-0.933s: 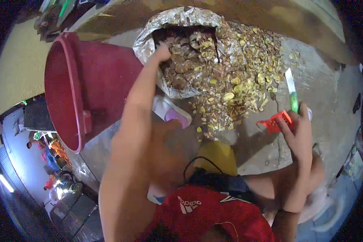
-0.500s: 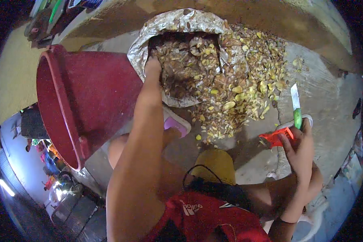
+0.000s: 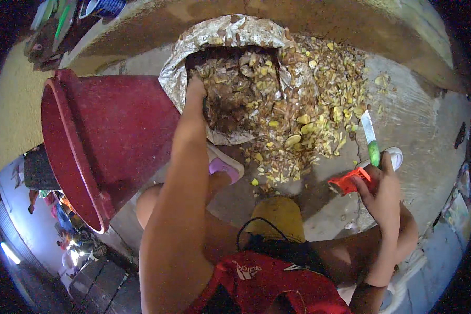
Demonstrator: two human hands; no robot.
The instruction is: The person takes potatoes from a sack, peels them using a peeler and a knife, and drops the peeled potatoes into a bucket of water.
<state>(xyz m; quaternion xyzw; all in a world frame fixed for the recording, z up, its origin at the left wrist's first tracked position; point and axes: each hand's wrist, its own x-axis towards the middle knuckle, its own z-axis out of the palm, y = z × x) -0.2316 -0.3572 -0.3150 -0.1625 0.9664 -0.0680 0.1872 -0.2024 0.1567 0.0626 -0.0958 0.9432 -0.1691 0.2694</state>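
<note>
My left arm stretches forward, and my left hand (image 3: 195, 90) is at the left side of the mouth of a dirty white sack (image 3: 175, 73). Its fingers are lost in the shadow there. Inside the sack lies a heap of brown and yellow peelings (image 3: 230, 86), which spills out onto the floor at the right. My right hand (image 3: 379, 191) is closed around a knife (image 3: 372, 149) with a green handle, its pale blade pointing away from me. An orange-red plastic tool (image 3: 348, 182) is also in that hand, under the thumb; its exact kind is unclear.
A large dark red tub (image 3: 125, 125) lies on its side at the left, against the sack. A low wall (image 3: 324, 26) runs behind the sack. My shoe (image 3: 225, 165) is close to the sack's lower edge. A yellow rounded object (image 3: 277, 212) is between my legs.
The view has shifted slightly. My right hand, with the knife and the orange-red tool, has moved a little left, and the blade tilts more leftward. My left hand stays at the sack's mouth.
</note>
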